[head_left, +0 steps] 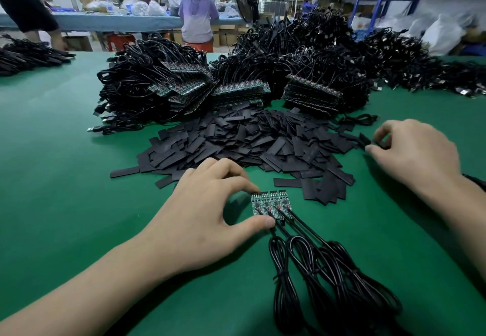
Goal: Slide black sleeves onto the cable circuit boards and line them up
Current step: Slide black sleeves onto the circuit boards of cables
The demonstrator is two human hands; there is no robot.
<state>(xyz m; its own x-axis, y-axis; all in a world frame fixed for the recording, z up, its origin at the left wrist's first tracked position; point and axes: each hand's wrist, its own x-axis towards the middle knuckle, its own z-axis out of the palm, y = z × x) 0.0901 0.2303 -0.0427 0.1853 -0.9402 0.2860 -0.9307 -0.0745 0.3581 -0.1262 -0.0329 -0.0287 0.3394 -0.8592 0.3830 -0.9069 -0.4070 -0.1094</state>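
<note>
Several small green circuit boards [271, 203] lie side by side on the green table, their black coiled cables [323, 278] trailing toward me. My left hand [210, 212] pinches the leftmost board between forefinger and thumb. A wide heap of flat black sleeves [249, 141] lies just beyond the boards. At the heap's right edge my right hand [413, 149] holds one black sleeve [365, 139] between its fingertips, slightly raised off the table.
Big piles of black cables with stacked circuit boards [236, 80] fill the far half of the green table [65, 151]. More cable bundles lie at the far left [29, 54] and right [420, 67]. People stand at a blue bench behind; a fan and shelves stand beyond.
</note>
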